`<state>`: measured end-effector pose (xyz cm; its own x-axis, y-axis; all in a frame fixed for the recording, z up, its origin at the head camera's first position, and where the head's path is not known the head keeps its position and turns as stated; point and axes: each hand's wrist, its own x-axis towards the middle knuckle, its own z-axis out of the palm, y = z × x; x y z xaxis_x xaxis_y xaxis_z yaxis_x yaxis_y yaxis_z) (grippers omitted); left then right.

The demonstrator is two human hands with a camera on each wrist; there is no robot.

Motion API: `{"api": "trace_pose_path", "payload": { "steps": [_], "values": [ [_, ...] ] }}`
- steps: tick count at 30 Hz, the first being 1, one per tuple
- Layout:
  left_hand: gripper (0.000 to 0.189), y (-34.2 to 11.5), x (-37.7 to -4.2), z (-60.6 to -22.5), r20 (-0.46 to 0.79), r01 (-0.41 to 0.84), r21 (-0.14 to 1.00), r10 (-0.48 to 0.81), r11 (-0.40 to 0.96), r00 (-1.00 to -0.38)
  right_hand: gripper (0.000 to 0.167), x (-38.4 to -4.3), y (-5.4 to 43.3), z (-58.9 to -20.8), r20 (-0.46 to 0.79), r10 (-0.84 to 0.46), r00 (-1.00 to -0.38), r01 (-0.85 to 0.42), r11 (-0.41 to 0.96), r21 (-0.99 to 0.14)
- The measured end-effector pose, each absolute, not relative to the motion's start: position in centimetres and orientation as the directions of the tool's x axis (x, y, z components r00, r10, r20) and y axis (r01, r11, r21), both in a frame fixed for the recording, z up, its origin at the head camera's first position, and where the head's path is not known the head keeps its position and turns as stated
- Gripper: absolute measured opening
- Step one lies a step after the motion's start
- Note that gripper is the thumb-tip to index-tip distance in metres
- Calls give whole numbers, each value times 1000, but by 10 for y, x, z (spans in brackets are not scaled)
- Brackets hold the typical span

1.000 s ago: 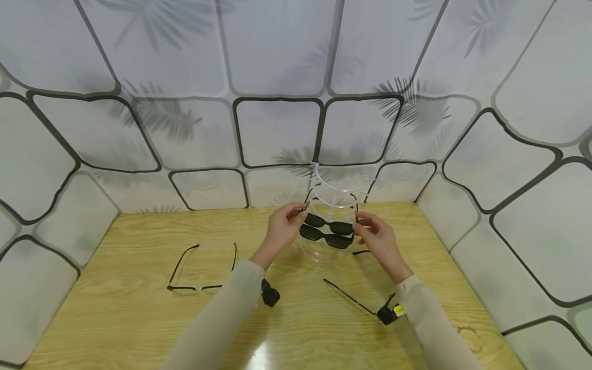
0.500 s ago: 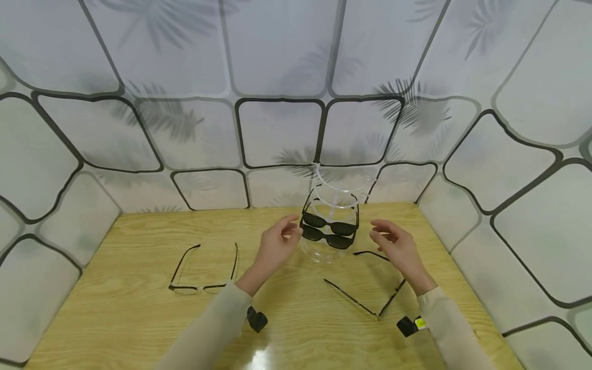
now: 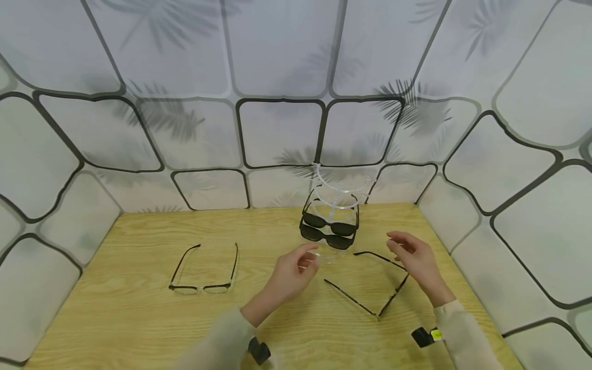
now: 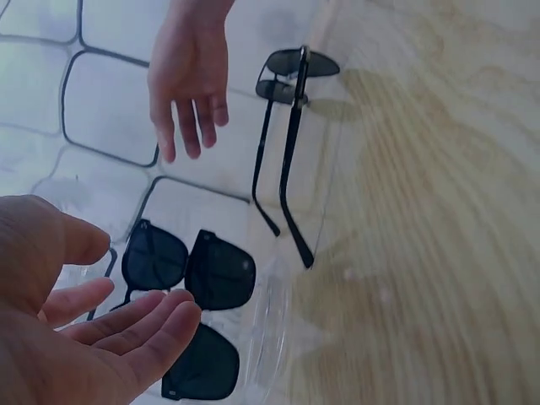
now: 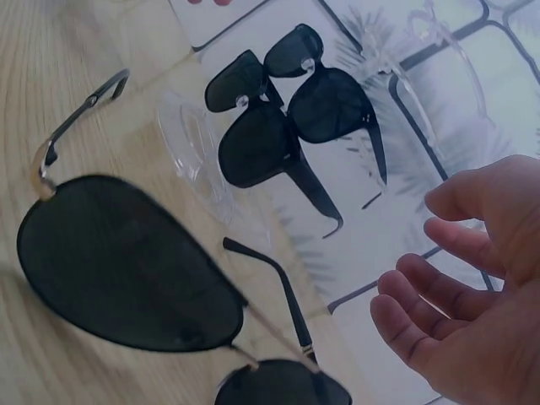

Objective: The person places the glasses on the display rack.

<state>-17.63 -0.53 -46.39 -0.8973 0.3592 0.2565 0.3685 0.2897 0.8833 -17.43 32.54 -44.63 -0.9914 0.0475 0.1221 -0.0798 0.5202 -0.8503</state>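
The left hand (image 3: 294,273), relaxed and empty, hovers before the clear stand (image 3: 342,190); the right hand (image 3: 417,261), likewise empty, fingers loosely bent, hangs near the aviator glasses (image 5: 126,266). Two sunglasses (image 3: 343,229) sit on the stand.

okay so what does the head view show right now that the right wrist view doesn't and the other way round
Only the head view: the clear-lensed glasses over on the left of the table, and both light sleeves.

Only the right wrist view: the dark lenses of the sunglasses lying open on the table, one cut off by the picture's bottom edge. From the head camera only that pair's frame can be made out.

Both: the clear stand with two dark sunglasses on it, and the right hand, holding nothing.
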Motion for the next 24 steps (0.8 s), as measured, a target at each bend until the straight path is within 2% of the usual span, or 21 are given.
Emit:
{"api": "trace_pose_path", "payload": {
  "steps": [5,13,24],
  "values": [
    [39,5,-162,-470,220,355,901,441,250,-870,48,-172,336,-453,91,74,-993,-38,536,-843],
    [35,25,-141,-477,101,244,950,548,196,-830,50,-168,353,-464,56,84,-995,1,562,-827],
    [36,43,-124,-487,48,206,960,613,191,-789,58,-163,364,-475,-18,105,-994,72,542,-838]
  ]
}}
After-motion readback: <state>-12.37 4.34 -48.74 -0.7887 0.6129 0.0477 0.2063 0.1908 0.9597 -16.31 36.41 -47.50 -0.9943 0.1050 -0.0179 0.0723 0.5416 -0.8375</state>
